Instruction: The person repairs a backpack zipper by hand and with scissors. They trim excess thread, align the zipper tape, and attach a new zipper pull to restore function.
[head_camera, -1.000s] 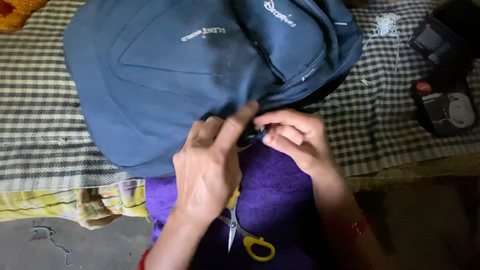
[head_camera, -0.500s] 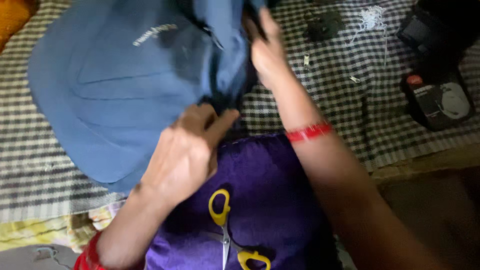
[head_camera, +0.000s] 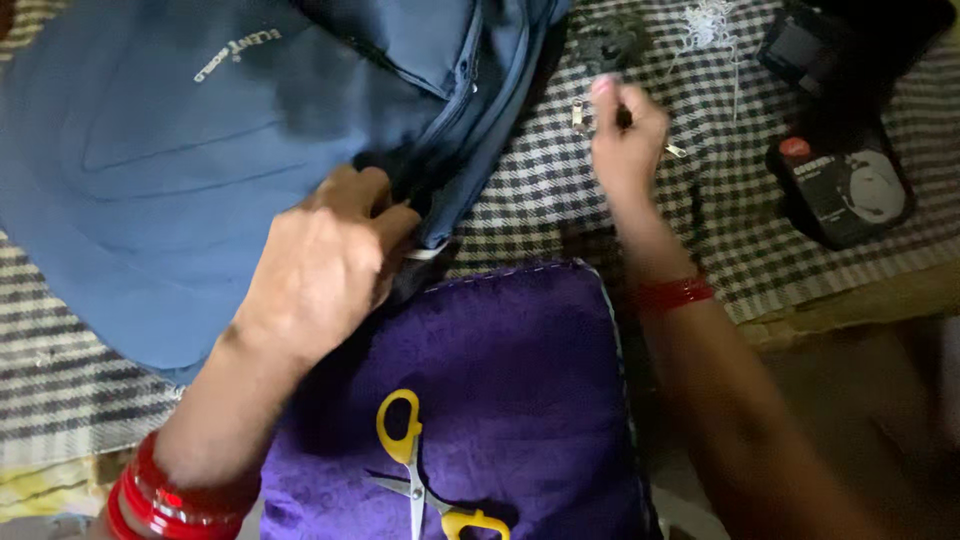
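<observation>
Yellow-handled scissors (head_camera: 420, 470) on purple cushion (head_camera: 500, 400), below the left fingers. Left hand (head_camera: 325, 265): fingers curled, pinching the blue backpack (head_camera: 180, 170) edge beside its zipper. Right hand (head_camera: 625, 140): fingertips pressed together on small dark item; metal pieces (head_camera: 578, 115) just beside, on checked cloth (head_camera: 540, 190).

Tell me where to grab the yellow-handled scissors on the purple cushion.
Probably take the scissors by the upper yellow loop, coming from above. That loop lies flat and clear on the purple cushion; the blades point down out of view, away from the left hand.
</observation>
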